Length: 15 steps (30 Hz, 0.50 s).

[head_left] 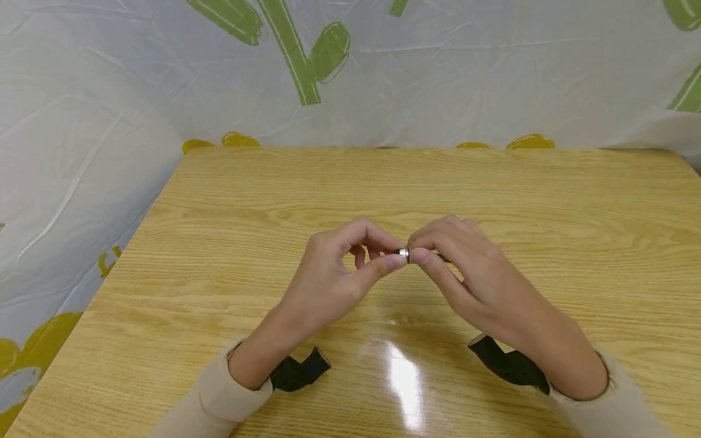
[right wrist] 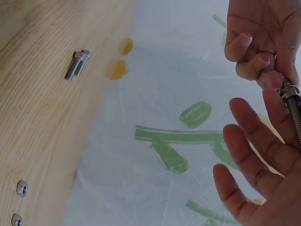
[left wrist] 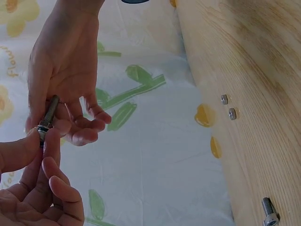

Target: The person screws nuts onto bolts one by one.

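Pinching one bolt (left wrist: 50, 111) between them, the two hands meet above the middle of the desk (head_left: 219, 280). The left hand (head_left: 335, 275) has thumb and finger at the head end, its other fingers curled. The right hand (head_left: 477, 277) pinches the shaft side, and its other fingers are loosely extended. A shiny ring (right wrist: 289, 91) sits around the bolt, but I cannot tell if it is a nut or a washer. On the desk, two nuts (left wrist: 232, 114) lie near each other; well apart from these, two other bolts (right wrist: 75, 64) lie side by side. Behind the desk hangs a flowered cloth (head_left: 438, 85).
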Tool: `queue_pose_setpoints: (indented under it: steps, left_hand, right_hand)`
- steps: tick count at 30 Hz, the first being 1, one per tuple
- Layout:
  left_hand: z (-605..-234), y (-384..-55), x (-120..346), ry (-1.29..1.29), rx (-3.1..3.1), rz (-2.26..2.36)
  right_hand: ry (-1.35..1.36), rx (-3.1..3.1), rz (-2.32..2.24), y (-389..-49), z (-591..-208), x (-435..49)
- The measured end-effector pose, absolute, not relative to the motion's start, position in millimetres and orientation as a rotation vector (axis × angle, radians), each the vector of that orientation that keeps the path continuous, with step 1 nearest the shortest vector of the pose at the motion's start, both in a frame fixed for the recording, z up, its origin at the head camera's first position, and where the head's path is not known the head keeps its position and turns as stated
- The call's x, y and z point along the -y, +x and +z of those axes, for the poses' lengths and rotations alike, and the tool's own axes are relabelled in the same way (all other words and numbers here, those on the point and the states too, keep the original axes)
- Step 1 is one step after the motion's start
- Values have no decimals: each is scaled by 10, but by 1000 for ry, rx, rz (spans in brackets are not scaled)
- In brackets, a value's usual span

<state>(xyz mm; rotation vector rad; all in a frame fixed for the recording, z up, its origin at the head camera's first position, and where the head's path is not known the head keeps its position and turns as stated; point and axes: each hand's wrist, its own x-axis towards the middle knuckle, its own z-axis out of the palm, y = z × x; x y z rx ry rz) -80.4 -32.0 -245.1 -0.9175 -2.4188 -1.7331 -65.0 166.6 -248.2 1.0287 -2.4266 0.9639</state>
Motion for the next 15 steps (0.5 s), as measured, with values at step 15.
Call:
queue_pose_setpoints:
  steps: [15]
  left_hand:
    - [-2450,-811,332,-914,2414,-1710]
  right_hand:
    - [1067,2273,930,-754,-2692,-1762]
